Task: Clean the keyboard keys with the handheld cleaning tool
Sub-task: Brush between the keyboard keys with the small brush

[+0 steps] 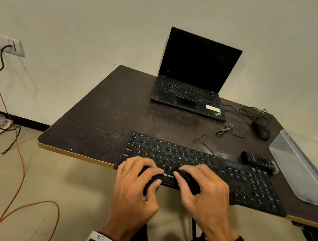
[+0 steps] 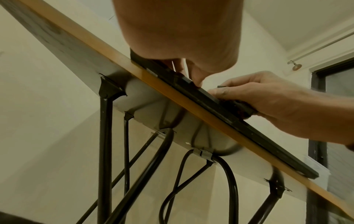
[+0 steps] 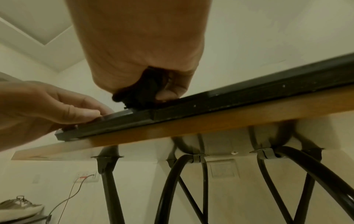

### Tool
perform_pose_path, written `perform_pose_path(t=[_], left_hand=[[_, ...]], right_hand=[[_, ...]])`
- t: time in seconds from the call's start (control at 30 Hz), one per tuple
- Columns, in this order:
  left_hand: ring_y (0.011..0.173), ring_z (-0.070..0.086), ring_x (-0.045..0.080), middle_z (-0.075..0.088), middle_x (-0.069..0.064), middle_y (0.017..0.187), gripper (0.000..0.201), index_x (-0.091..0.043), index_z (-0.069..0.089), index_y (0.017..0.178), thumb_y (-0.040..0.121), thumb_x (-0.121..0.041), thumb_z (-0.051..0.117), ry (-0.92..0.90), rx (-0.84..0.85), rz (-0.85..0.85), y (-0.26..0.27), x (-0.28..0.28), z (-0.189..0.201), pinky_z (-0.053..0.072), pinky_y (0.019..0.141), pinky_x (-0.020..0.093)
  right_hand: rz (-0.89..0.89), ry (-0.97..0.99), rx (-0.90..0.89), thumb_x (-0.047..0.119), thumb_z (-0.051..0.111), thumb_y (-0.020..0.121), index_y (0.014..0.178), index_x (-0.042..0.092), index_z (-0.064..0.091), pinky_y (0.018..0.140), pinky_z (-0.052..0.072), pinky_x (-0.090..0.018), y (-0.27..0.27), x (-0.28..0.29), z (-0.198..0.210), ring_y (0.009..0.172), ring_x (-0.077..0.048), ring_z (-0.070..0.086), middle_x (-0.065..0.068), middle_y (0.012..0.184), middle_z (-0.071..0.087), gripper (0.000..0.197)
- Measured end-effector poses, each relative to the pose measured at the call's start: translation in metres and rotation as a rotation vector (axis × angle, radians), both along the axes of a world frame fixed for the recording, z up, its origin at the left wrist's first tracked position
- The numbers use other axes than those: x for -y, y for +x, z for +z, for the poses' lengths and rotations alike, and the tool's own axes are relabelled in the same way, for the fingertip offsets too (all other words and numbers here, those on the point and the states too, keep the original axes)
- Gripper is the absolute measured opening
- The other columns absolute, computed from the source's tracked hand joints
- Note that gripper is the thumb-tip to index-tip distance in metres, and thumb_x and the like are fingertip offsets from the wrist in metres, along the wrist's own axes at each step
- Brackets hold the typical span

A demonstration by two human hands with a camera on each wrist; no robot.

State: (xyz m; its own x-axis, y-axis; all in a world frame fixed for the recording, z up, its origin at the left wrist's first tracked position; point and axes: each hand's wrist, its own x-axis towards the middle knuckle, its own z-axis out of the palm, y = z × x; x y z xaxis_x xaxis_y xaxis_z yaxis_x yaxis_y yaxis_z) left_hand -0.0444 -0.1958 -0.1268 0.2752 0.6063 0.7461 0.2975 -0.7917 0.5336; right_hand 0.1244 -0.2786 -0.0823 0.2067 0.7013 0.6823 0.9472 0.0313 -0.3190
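Note:
A black keyboard (image 1: 248, 182) lies along the front edge of the dark table (image 1: 101, 121). My left hand (image 1: 141, 176) rests on its lower left keys, fingers pressing down on top and thumb at the front rim. My right hand (image 1: 205, 192) grips a small black cleaning tool (image 1: 185, 177) and holds it against the bottom row near the space bar. In the right wrist view the tool (image 3: 139, 92) sticks out below my palm onto the keyboard (image 3: 249, 97). From the left wrist, the tool (image 2: 241, 109) touches the keyboard's edge (image 2: 277, 151). Most of the tool is hidden by my fingers.
An open black laptop (image 1: 193, 84) stands at the back of the table. A mouse (image 1: 261, 130) with loose cables lies to its right. A black device (image 1: 258, 161) sits behind the keyboard, and a clear plastic container (image 1: 300, 167) is at the right edge. Cables hang from the wall socket (image 1: 1, 43) on the left.

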Motion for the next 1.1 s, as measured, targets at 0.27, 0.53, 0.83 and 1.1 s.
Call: perform_pose_path(t=[0.27,0.53,0.83,1.1], left_hand=[[0.111,0.058,0.02,0.064,-0.009,0.11,0.021,-0.018,0.076,0.102,0.083,-0.008,0.073,-0.016,0.0,0.001,0.0,0.002,-0.001,0.04,0.099,0.036],[0.111,0.057,0.019,0.064,-0.008,0.11,0.02,-0.017,0.075,0.101,0.084,-0.008,0.072,-0.02,-0.007,0.003,-0.001,0.003,-0.002,0.038,0.098,0.032],[0.111,0.056,0.017,0.065,-0.008,0.109,0.022,-0.018,0.076,0.101,0.083,-0.007,0.072,-0.028,0.003,0.008,0.001,0.003,-0.003,0.037,0.098,0.031],[0.112,0.056,0.018,0.064,-0.008,0.111,0.022,-0.018,0.076,0.102,0.083,-0.008,0.071,-0.033,0.002,0.007,0.0,0.004,-0.004,0.038,0.098,0.033]], right_hand=[[0.023,-0.169,0.02,0.005,0.086,0.084,0.116,0.018,0.079,0.083,0.042,-0.01,0.006,0.01,0.003,0.089,-0.01,0.064,0.008,0.104,0.062,0.036],[0.141,-0.093,-0.025,0.001,0.081,0.085,0.102,0.016,0.076,0.084,0.048,-0.013,-0.015,0.006,0.0,0.09,-0.007,0.065,0.008,0.098,0.067,0.023],[0.057,-0.161,0.045,0.012,0.071,0.089,0.104,0.022,0.073,0.084,0.041,-0.03,-0.002,0.01,0.001,0.092,-0.012,0.06,0.012,0.101,0.061,0.018],[0.102,-0.137,0.011,-0.007,0.073,0.082,0.104,0.017,0.072,0.086,0.047,-0.024,0.001,0.01,-0.002,0.094,-0.012,0.058,0.008,0.103,0.059,0.032]])
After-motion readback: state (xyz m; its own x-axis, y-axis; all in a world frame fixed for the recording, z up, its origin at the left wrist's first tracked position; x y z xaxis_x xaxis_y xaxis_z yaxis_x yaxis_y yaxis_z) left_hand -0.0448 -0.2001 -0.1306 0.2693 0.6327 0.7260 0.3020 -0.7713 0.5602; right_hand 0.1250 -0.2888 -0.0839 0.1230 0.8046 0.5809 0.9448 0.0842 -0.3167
